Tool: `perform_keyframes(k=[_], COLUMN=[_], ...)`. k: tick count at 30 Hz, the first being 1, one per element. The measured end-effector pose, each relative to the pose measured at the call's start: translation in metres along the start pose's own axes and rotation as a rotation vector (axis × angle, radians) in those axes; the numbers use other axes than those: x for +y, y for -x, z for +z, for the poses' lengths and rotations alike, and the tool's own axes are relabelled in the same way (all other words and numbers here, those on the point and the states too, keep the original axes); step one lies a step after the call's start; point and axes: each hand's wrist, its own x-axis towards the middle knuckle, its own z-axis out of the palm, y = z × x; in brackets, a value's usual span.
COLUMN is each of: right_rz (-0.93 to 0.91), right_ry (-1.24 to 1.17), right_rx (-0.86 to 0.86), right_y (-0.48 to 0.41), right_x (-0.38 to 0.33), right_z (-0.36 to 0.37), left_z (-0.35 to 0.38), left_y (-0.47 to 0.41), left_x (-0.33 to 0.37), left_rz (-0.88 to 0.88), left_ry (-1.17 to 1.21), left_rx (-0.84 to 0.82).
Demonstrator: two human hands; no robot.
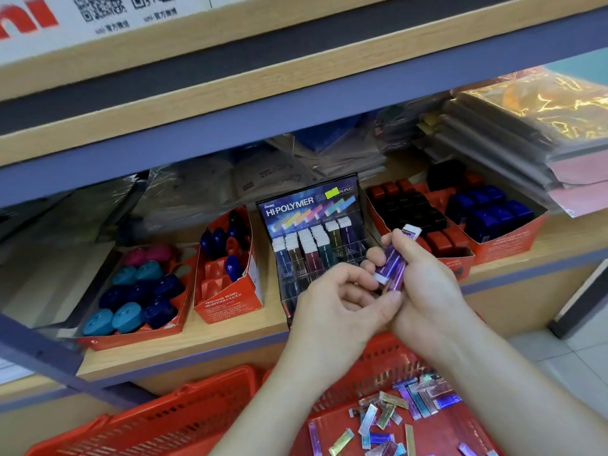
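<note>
Purple-sleeved erasers in a small bunch, tilted, white end uppermost. Held just in front of the display stand on the wooden shelf, above the red basket. Gripped by the right hand, fingers curled round the sleeves. Pinched at the lower end by the left hand, thumb and bent fingers closed on it. More loose erasers scattered in the basket below.

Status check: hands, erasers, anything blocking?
Right hand grips slim purple-sleeved white erasers. Left hand pinches their lower ends. Black Hi-Polymer eraser display rack close behind, nothing between.
</note>
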Motion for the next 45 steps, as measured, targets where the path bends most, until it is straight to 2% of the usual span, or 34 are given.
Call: perform_keyframes(k=[6,10,14,19,25,27,30,36,40,45], right_rz=[-0.028,-0.13,-0.074,-0.081,-0.045,-0.031,-0.039,-0.087,-0.08,0.015], right_ry=[0.068,0.535,0.773,0.765,0.761,0.711,0.621,0.596,0.591,0.421], right_rx=[-0.052,-0.036,-0.244,-0.235,-0.204,-0.131,-0.055,-0.064,-0.076,-0.108], right_y=[0.002,0.004,0.011,0.013,0.012,0.009,0.006,0.005,0.006,0.004], right_x=[0.003,-0.004,-0.007,-0.001,0.001,0.0,-0.007,-0.007,-0.006,-0.012], right_z=[-0.001,-0.002,-0.002,0.0,-0.001,-0.001,-0.002,-0.003,-0.003,-0.003], left_z=[-0.005,-0.016,-0.028,-0.036,-0.048,-0.06,-0.078,-0.079,-0.072,-0.067], left_y=[0.007,0.009,0.007,0.009,0.004,-0.004,-0.021,-0.053,-0.064,-0.074], left_x=[-0.003,-0.008,-0.017,-0.02,-0.019,-0.018,-0.014,-0.015,-0.024,-0.034], left_rz=[-0.056,-0.133,-0.156,-0.121,-0.086,-0.042,0.037,0.173,0.307,0.477], left_ry=[0.152,0.285,0.373,0.391,0.362,0.253,-0.062,-0.609,-0.751,-0.864], left_rx=[0.005,0.071,0.116,0.093,0.261,0.32,0.374,0.273,0.266,0.263])
